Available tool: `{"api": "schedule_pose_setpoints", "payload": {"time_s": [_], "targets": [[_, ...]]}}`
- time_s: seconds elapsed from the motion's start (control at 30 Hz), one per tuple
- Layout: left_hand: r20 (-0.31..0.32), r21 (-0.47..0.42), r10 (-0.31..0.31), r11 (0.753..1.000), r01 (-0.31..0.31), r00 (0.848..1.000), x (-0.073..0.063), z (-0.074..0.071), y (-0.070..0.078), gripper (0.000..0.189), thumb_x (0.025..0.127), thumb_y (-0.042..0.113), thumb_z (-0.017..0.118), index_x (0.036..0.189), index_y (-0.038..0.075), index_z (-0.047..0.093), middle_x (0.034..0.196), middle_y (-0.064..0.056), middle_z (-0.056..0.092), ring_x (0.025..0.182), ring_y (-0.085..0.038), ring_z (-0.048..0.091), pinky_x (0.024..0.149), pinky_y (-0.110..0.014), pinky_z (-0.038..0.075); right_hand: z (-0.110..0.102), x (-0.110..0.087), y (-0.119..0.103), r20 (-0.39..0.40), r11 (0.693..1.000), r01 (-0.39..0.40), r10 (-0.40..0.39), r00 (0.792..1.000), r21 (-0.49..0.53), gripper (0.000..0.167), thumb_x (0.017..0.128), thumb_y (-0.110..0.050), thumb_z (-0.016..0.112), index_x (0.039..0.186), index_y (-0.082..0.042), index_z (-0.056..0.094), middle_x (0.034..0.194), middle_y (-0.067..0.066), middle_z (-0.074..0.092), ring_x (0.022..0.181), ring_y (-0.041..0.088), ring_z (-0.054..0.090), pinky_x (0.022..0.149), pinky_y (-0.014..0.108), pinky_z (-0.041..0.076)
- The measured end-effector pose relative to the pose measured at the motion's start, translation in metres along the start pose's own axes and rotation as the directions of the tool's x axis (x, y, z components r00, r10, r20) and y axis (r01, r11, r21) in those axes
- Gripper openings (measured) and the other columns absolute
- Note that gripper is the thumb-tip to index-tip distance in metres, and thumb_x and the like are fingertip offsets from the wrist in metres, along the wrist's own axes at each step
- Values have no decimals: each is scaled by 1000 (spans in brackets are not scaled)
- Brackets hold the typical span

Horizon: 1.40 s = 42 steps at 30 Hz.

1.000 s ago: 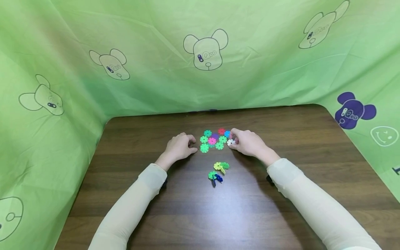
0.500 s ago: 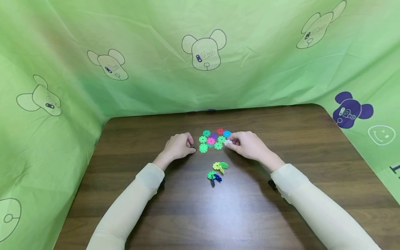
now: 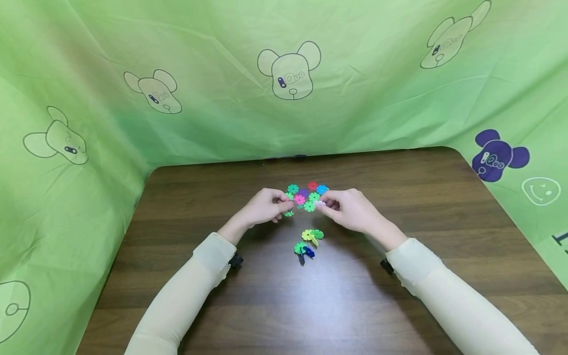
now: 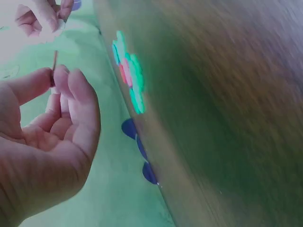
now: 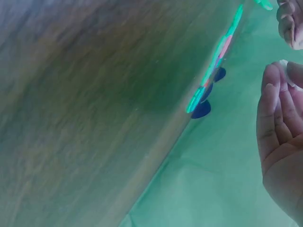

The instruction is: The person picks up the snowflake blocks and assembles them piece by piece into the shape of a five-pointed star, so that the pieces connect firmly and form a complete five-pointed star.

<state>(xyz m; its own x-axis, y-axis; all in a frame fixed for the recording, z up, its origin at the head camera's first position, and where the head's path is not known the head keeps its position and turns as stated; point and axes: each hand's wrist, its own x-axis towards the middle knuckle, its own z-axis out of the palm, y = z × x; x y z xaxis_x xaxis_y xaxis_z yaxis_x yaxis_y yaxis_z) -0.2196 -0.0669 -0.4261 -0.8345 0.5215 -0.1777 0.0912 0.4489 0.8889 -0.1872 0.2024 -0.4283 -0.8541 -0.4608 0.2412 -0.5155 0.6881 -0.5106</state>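
Observation:
My left hand (image 3: 264, 206) pinches a thin brown notched disc (image 4: 55, 62) between thumb and fingertips; it shows edge-on in the left wrist view. My right hand (image 3: 350, 209) holds a white snowflake disc (image 3: 319, 203) by its edge, facing the left hand. Both hands are raised over a cluster of flat snowflake discs on the table. Among these are a pink disc (image 3: 300, 199), a red disc (image 3: 312, 186), a blue disc (image 3: 322, 189) and several green ones, such as the green disc (image 3: 309, 206). Left fingers partly hide the green discs at the cluster's left.
Nearer on the wooden table (image 3: 337, 305) lie two small groups of joined discs: a yellow and green piece (image 3: 307, 235), and a green and dark blue piece (image 3: 301, 248). A green printed cloth (image 3: 213, 128) hangs behind the table's far edge and along both sides.
My left hand has picked up the brown disc and moved right, over the left green discs. The right hand has shifted slightly left with the white disc.

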Motion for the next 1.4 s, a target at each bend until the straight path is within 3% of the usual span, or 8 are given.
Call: {"api": "schedule_pose_setpoints", "payload": {"time_s": [0.17, 0.33, 0.5, 0.63, 0.8, 1.0, 1.17, 1.4], "targets": [[76, -146, -35, 988, 46, 996, -1, 4, 5, 34, 104, 22, 66, 106, -12, 69, 93, -28, 69, 66, -14, 61, 69, -33, 62, 3, 0, -7, -40, 991, 137, -137, 990, 0, 5, 95, -17, 78, 90, -15, 77, 77, -13, 66, 62, 4, 53, 59, 29, 50], [106, -214, -52, 974, 73, 993, -1, 7, 10, 35, 104, 20, 65, 106, -15, 66, 88, -21, 71, 66, -14, 63, 72, -34, 63, 7, 0, -10, -106, 965, 260, -263, 959, -39, 4, 91, -10, 80, 92, -14, 79, 82, -8, 72, 63, 3, 54, 60, 29, 52], [108, -243, -64, 966, 88, 992, -1, 8, 11, 33, 105, 18, 65, 108, -15, 66, 85, -17, 70, 65, -13, 64, 74, -37, 63, 9, 1, -10, -130, 950, 305, -311, 942, -61, 6, 88, -7, 82, 92, -11, 79, 85, -4, 75, 66, 5, 60, 63, 32, 56], [116, -258, -54, 963, 83, 992, -1, 9, 11, 33, 105, 17, 64, 108, -16, 65, 88, -21, 71, 65, -13, 64, 74, -38, 63, 10, 1, -11, -131, 940, 330, -339, 932, -86, 3, 91, -11, 80, 91, -8, 80, 85, -3, 75, 68, 7, 63, 64, 33, 58], [106, -270, -46, 960, 73, 993, -1, 12, 11, 31, 105, 14, 64, 107, -16, 66, 90, -25, 71, 64, -12, 65, 72, -35, 63, 12, 2, -12, -141, 913, 384, -401, 905, -137, 5, 88, -8, 82, 87, -5, 79, 79, -1, 71, 64, 8, 60, 60, 32, 57], [90, -272, -48, 960, 71, 995, -1, 16, 10, 24, 104, 8, 64, 103, -16, 66, 78, -11, 70, 63, -12, 65, 71, -35, 63, 13, 4, -16, -113, 873, 443, -470, 875, -205, 9, 82, -2, 85, 87, -5, 78, 73, -1, 65, 60, 10, 57, 57, 31, 55], [78, -282, -51, 957, 71, 996, -1, 19, 10, 21, 102, 6, 65, 99, -15, 67, 74, -9, 70, 62, -12, 65, 74, -41, 64, 12, 6, -20, -64, 859, 444, -473, 879, -254, 9, 83, -4, 85, 90, -4, 78, 73, -1, 60, 60, 11, 52, 56, 31, 52], [64, -300, -54, 951, 71, 996, -2, 18, 7, 25, 104, 9, 64, 103, -16, 66, 80, -15, 71, 64, -14, 66, 78, -46, 63, 15, 7, -18, -108, 892, 406, -432, 896, -198, 11, 82, -5, 87, 89, -6, 79, 78, 0, 71, 64, 11, 62, 62, 31, 58]]}}
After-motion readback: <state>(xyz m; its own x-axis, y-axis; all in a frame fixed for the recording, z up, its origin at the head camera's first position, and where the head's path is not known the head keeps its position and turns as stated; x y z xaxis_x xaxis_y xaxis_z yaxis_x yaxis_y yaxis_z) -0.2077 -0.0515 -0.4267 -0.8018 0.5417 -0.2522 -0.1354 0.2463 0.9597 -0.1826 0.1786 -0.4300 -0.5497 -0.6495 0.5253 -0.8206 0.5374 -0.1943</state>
